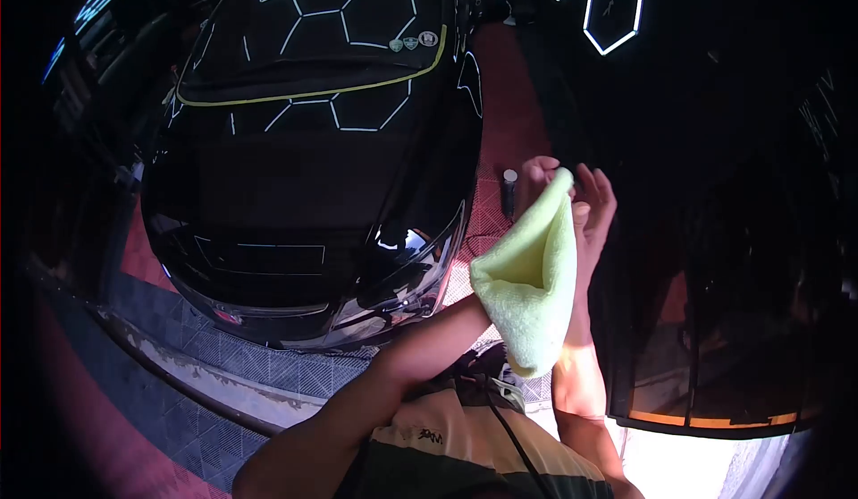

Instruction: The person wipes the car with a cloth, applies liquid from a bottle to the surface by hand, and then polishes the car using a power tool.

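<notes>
A pale yellow-green microfiber cloth (pixel 536 293) hangs folded in front of me, its upper end between my two hands. My left hand (pixel 538 173) is behind the cloth's top, fingers curled at its edge; the cloth hides the palm and wrist. On the other side, my right hand (pixel 598 206) has its fingers bent and its thumb beside the cloth's edge. Something small and dark shows between the hands, too dim to name. Both hands are in the air, to the right of a glossy black car (pixel 268 186).
The car's windshield has a yellow-green edge line (pixel 313 98) and several round stickers (pixel 411 43). A dark cylinder with a pale top (pixel 509 193) stands on the red tile floor (pixel 514 97). A dark, glossy surface (pixel 715 231) rises close on the right. Hexagonal lights reflect overhead.
</notes>
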`<state>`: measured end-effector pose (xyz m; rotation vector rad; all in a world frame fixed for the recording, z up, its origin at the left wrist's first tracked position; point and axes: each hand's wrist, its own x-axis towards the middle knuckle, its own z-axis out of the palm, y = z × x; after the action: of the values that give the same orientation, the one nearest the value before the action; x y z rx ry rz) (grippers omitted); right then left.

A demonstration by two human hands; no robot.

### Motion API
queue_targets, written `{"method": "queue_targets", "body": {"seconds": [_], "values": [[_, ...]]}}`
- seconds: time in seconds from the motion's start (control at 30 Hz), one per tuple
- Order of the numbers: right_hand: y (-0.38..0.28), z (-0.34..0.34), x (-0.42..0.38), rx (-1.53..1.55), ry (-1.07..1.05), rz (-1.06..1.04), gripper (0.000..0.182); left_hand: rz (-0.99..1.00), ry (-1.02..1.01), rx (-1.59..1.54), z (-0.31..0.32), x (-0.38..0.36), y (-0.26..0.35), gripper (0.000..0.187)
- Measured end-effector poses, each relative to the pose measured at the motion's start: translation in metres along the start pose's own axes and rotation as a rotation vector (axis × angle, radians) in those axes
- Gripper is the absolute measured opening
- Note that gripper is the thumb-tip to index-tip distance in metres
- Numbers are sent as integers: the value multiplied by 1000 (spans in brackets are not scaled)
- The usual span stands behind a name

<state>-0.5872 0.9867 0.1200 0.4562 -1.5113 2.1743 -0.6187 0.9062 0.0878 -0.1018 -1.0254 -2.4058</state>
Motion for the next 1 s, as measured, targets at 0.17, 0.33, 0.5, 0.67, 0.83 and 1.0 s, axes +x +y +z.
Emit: {"method": "queue_targets", "body": {"seconds": [0.17, 0.33, 0.5, 0.67, 0.83, 1.0], "values": [[167, -57, -41, 172, -223, 764, 41, 293, 224, 796, -47, 18, -49, 38], [264, -103, 13, -818, -634, 682, 74, 48, 219, 1057, -205, 4, -93, 23], [334, -117, 149, 244, -176, 1183, 75, -678, 505, 1620, -372, -187, -38, 27], [420, -101, 179, -267, -566, 939, 27, -1004, 1006, 1526, -333, -380, -57, 28], [480, -16, 197, -237, -665, 660, 24, -1153, 979, 395, -269, -490, -182, 38], [546, 77, 150, -730, -896, 33, 56, -1629, 608, 845, -196, -399, -231, 53]]}}
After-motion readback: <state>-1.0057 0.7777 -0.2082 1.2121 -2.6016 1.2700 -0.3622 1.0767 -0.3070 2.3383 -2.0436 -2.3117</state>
